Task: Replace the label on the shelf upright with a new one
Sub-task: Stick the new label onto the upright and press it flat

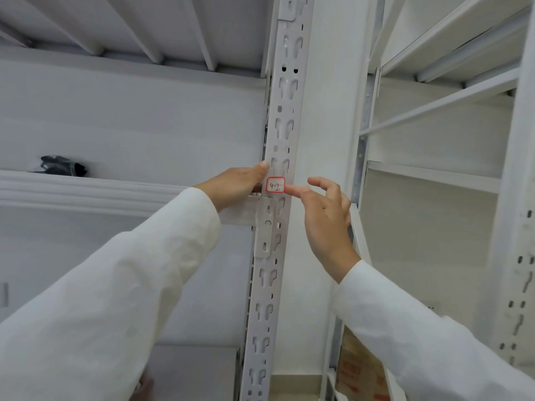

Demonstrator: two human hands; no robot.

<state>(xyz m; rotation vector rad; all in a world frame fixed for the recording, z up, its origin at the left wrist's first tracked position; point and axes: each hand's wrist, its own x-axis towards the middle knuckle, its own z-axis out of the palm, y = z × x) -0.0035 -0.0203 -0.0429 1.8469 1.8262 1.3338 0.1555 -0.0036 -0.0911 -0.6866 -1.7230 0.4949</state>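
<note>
A small white label (276, 185) with a red border and handwritten "4-2" sticks on the pale slotted shelf upright (282, 111), at the level of a shelf beam. My left hand (237, 188) rests against the upright's left edge, its thumb just above and left of the label. My right hand (324, 215) comes from the right; its index fingertip touches the label's right edge while the other fingers curl apart. Neither hand holds anything visible.
A white shelf (86, 186) runs left from the upright, with a dark bundled object (62, 166) lying on it. More white shelving (434, 175) stands to the right. A brown cardboard box (359, 369) sits low between the racks.
</note>
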